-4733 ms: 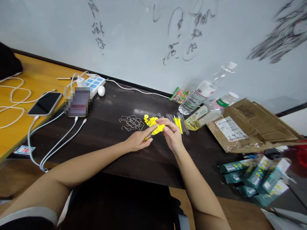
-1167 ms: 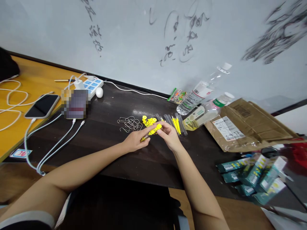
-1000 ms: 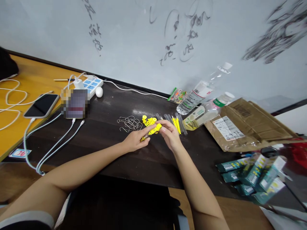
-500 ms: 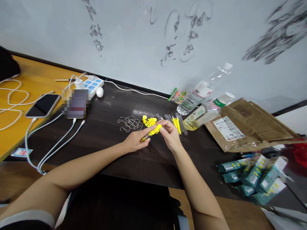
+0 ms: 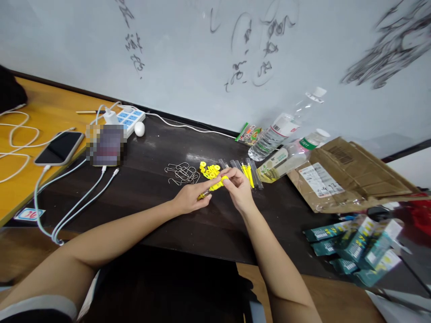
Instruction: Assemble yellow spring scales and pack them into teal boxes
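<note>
My left hand [image 5: 191,196] is closed round a clear tube [image 5: 204,194] with a yellow part at its upper end. My right hand [image 5: 238,188] pinches a yellow cap [image 5: 223,179] at that end, its fingertips close to those of the left. Just behind my hands lies a small heap of yellow plastic caps [image 5: 210,170]. Bent metal hooks [image 5: 182,173] lie tangled to the left of it. Beyond the right hand are several clear tubes [image 5: 256,175], and yellow strips [image 5: 248,175] lie among them.
Two plastic bottles [image 5: 274,134] and a snack packet [image 5: 248,133] are at the back right. Nearer are a flattened cardboard box [image 5: 340,175] and several green cartons [image 5: 360,242]. Phones [image 5: 59,149], white cables [image 5: 81,205] and a power strip [image 5: 129,120] lie to the left.
The right fingers and the yellow cap have shifted very slightly, and less of the cap shows. Everything else stays in place.
</note>
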The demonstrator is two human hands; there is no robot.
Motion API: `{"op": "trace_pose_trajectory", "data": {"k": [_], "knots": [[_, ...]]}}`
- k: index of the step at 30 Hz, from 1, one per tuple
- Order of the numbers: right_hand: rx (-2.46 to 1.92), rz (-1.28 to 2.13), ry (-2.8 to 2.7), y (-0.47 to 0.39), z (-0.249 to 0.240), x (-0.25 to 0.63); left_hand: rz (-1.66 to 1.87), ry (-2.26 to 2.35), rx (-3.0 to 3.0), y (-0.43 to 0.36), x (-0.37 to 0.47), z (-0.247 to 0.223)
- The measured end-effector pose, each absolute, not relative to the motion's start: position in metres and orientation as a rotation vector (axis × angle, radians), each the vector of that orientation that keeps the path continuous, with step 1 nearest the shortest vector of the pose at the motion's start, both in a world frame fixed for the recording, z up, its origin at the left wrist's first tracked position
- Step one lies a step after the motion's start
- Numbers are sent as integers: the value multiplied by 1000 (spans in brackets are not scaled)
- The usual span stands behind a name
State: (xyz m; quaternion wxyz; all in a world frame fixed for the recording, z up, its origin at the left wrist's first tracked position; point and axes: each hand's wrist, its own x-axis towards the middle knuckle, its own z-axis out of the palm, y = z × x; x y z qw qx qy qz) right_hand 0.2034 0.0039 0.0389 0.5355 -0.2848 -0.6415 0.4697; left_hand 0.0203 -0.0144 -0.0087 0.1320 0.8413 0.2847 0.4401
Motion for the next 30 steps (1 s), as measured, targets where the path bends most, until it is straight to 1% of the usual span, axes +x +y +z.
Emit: {"op": "trace_pose_trajectory", "data": {"k": [6, 10, 24, 27, 30], "knots": [[-673, 1173, -1465, 2, 39, 199, 1233, 854, 2448, -15, 19, -8], [-640, 1226, -1481, 1, 41, 204, 1275, 833, 2427, -15, 19, -8], [-698, 1011, -1526, 3, 40, 199, 1292, 797, 2429, -13, 20, -10], [-694, 1010, -1476, 0, 39, 194, 1304, 771, 2437, -14, 20, -11], [-663, 1080, -1468, -2, 38, 194, 1266, 791, 2428, -14, 19, -10]]}}
